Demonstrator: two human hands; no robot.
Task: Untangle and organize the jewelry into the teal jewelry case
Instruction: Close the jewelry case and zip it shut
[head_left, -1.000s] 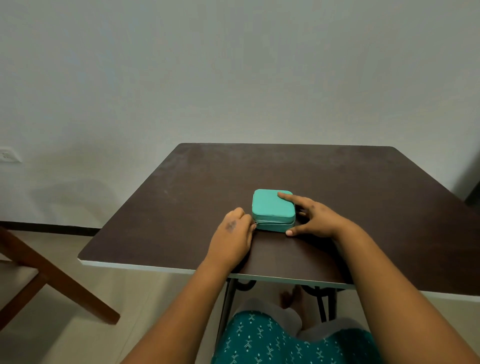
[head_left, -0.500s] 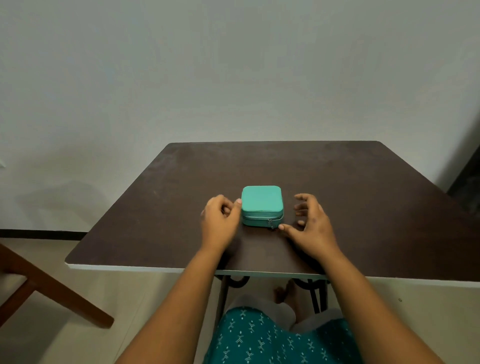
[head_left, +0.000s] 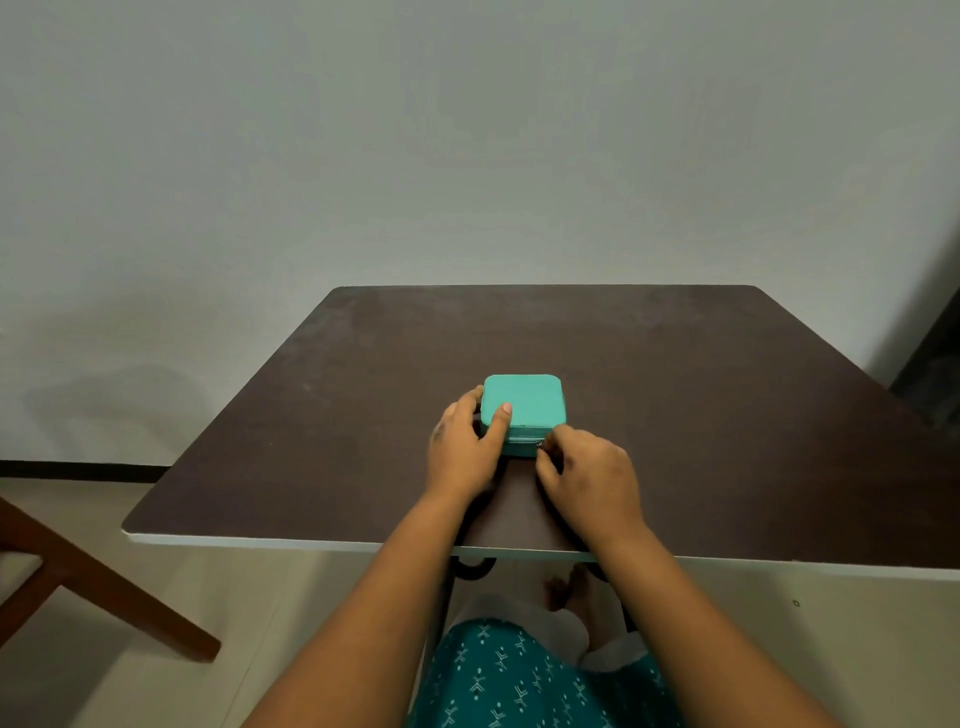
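While left hand (head_left: 464, 451) grips teal case (head_left: 524, 406), right hand (head_left: 592, 475) seemingly pinching zipper

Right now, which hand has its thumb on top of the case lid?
The left hand: its thumb lies across the lid of the teal jewelry case. The right hand is at the zipper pull on the front edge instead.

A closed teal jewelry case (head_left: 523, 410) on a dark table (head_left: 675, 395) hides whatever it holds; no jewelry can be seen. The left hand (head_left: 464, 453) covers the case's near-left corner, its fingers out of sight behind the left side. The right hand (head_left: 592, 475) masks the near-right corner, where a zipper pull (head_left: 539, 444) is too small to make out clearly. The table's right side and a wooden chair (head_left: 78, 577) at left are cut off by the frame.
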